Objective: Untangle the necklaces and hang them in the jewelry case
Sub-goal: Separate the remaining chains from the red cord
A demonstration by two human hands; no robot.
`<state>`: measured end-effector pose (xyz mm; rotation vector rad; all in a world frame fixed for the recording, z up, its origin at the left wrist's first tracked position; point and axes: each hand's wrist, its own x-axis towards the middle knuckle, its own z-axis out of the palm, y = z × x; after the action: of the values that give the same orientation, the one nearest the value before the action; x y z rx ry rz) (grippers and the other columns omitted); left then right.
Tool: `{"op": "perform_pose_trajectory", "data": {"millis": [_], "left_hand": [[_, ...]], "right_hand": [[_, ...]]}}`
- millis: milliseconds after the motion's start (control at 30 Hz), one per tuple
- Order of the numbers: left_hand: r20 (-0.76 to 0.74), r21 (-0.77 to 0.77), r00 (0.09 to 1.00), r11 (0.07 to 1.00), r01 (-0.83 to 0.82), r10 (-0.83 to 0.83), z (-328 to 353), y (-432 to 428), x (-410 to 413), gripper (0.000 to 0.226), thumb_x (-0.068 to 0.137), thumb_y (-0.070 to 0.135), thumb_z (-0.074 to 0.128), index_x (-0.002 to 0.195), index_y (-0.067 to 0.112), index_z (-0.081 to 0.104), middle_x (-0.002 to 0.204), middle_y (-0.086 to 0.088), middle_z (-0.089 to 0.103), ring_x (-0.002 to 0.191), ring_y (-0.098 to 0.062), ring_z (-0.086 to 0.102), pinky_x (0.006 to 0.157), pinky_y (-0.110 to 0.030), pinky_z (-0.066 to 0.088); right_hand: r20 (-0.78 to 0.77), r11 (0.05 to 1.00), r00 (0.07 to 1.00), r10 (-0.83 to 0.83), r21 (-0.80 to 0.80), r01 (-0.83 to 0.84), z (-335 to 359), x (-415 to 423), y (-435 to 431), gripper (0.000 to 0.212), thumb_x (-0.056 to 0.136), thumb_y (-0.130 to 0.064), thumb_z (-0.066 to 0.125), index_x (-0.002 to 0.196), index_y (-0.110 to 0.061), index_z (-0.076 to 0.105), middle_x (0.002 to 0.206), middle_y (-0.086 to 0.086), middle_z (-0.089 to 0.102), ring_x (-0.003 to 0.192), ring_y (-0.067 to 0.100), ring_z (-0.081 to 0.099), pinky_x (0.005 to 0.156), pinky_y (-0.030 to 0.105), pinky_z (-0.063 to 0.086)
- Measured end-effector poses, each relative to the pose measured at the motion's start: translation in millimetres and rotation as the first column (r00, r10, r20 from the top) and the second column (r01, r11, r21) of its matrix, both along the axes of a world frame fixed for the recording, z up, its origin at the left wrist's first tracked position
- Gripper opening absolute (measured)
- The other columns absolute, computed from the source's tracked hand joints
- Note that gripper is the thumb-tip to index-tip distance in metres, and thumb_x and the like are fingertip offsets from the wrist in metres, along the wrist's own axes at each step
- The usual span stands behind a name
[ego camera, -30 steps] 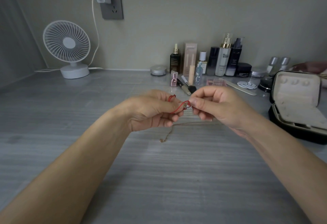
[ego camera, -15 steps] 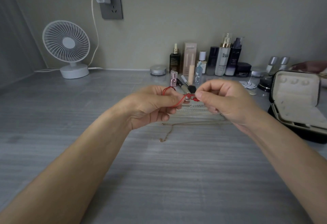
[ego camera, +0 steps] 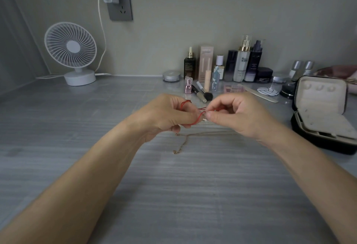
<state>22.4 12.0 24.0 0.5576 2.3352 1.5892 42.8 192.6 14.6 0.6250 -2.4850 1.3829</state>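
Observation:
Both hands hold a red cord necklace (ego camera: 199, 117) just above the grey table. My left hand (ego camera: 166, 114) pinches one part of the cord, with a loop sticking up over its fingers. My right hand (ego camera: 237, 114) pinches the cord near a small pale bead between the two hands. A thin gold chain necklace (ego camera: 182, 144) lies on the table under the hands, its clasp end trailing toward me. The jewelry case (ego camera: 320, 108) stands open at the right, black outside and beige inside, with nothing hanging in its lid.
A white desk fan (ego camera: 70, 52) stands at the back left, its cable running to a wall socket (ego camera: 120, 5). Cosmetic bottles (ego camera: 243, 60), a makeup brush (ego camera: 204, 94) and a nail file (ego camera: 260, 95) crowd the back of the table behind the hands.
The hands have drawn a little closer over the red cord, and the fingers have shifted their pinch along it. The gold chain has stayed on the table.

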Motion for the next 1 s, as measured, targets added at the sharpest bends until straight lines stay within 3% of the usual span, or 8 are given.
{"op": "perform_pose_trajectory", "data": {"millis": [133, 300, 433, 600, 733, 800, 900, 1000], "left_hand": [[-0.146, -0.099, 0.989, 0.995, -0.031, 0.017, -3.5, 4.2, 1.2, 0.010, 0.078, 0.010, 0.069, 0.071, 0.018, 0.069, 0.056, 0.009, 0.059, 0.049, 0.001, 0.049, 0.050, -0.019, 0.040], [-0.237, -0.017, 0.969, 0.997, -0.073, 0.067, -5.2, 7.1, 0.6, 0.013, 0.075, 0.007, 0.070, 0.070, 0.018, 0.067, 0.052, 0.010, 0.055, 0.045, 0.001, 0.046, 0.044, -0.019, 0.036], [-0.285, -0.073, 0.958, 0.997, -0.025, 0.003, -4.7, 6.6, 1.4, 0.018, 0.078, 0.009, 0.067, 0.068, 0.023, 0.063, 0.046, 0.017, 0.054, 0.044, 0.000, 0.041, 0.042, -0.017, 0.033], [-0.322, -0.085, 0.941, 0.993, 0.085, -0.108, -4.2, 3.9, 0.5, 0.024, 0.081, 0.003, 0.062, 0.071, 0.025, 0.060, 0.061, 0.013, 0.056, 0.051, -0.001, 0.044, 0.050, -0.012, 0.037], [-0.312, -0.080, 0.941, 0.991, 0.109, -0.128, -4.2, 2.5, 0.3, 0.023, 0.082, 0.002, 0.061, 0.073, 0.023, 0.060, 0.071, 0.004, 0.057, 0.056, -0.001, 0.048, 0.054, -0.013, 0.038], [-0.277, -0.067, 0.952, 0.991, 0.117, -0.131, -2.1, 1.5, 1.4, 0.020, 0.083, 0.002, 0.060, 0.074, 0.020, 0.060, 0.069, 0.003, 0.056, 0.054, -0.001, 0.050, 0.050, -0.010, 0.036], [-0.214, -0.087, 0.964, 0.986, 0.140, -0.156, -0.5, -0.3, 2.6, 0.019, 0.085, 0.004, 0.059, 0.075, 0.021, 0.059, 0.069, 0.005, 0.055, 0.058, -0.003, 0.051, 0.049, -0.014, 0.036], [-0.157, -0.085, 0.974, 0.985, 0.149, -0.161, -1.3, -0.6, 2.4, 0.020, 0.086, 0.005, 0.058, 0.075, 0.022, 0.059, 0.068, 0.003, 0.056, 0.057, -0.004, 0.051, 0.049, -0.016, 0.037]], "right_hand": [[-0.008, 0.996, 0.999, -0.048, 0.080, 0.049, -4.7, -3.0, 0.1, 0.014, 0.075, -0.013, 0.071, 0.065, -0.022, 0.066, 0.058, 0.005, 0.047, 0.052, 0.007, 0.039, 0.052, 0.019, 0.033], [0.001, 0.998, 0.999, -0.034, 0.044, 0.034, -3.7, -4.3, 0.6, 0.017, 0.077, -0.009, 0.069, 0.067, -0.021, 0.065, 0.066, 0.013, 0.054, 0.058, 0.010, 0.043, 0.058, 0.024, 0.037], [0.030, 0.999, 0.999, -0.039, 0.028, 0.038, -3.6, -3.3, -1.2, 0.011, 0.077, -0.011, 0.069, 0.069, -0.019, 0.068, 0.075, 0.026, 0.061, 0.063, 0.016, 0.048, 0.064, 0.029, 0.040], [0.186, 0.997, 0.982, -0.034, -0.068, 0.047, -1.1, -0.6, -1.5, 0.013, 0.078, -0.009, 0.066, 0.067, -0.017, 0.067, 0.049, -0.012, 0.055, 0.047, -0.003, 0.044, 0.050, 0.009, 0.035], [0.309, 0.986, 0.951, 0.005, -0.161, 0.047, 0.5, -0.9, 1.9, 0.010, 0.077, -0.014, 0.067, 0.067, -0.016, 0.065, 0.038, -0.012, 0.046, 0.039, -0.001, 0.037, 0.045, 0.014, 0.031], [0.280, 0.981, 0.958, 0.062, -0.195, -0.007, 0.6, 0.7, 0.9, 0.008, 0.073, -0.022, 0.067, 0.069, -0.016, 0.064, 0.038, -0.012, 0.046, 0.040, -0.001, 0.037, 0.045, 0.013, 0.030], [0.102, 0.991, 0.992, 0.071, -0.125, -0.058, -0.5, 0.1, -2.2, 0.009, 0.080, -0.013, 0.063, 0.072, -0.017, 0.063, 0.043, -0.016, 0.055, 0.043, -0.003, 0.047, 0.047, 0.007, 0.035], [-0.026, 0.992, 0.998, 0.063, -0.103, -0.066, -1.9, -2.5, -2.4, 0.014, 0.079, -0.013, 0.064, 0.071, -0.024, 0.064, 0.059, -0.015, 0.064, 0.060, -0.005, 0.055, 0.062, 0.009, 0.045]]}}
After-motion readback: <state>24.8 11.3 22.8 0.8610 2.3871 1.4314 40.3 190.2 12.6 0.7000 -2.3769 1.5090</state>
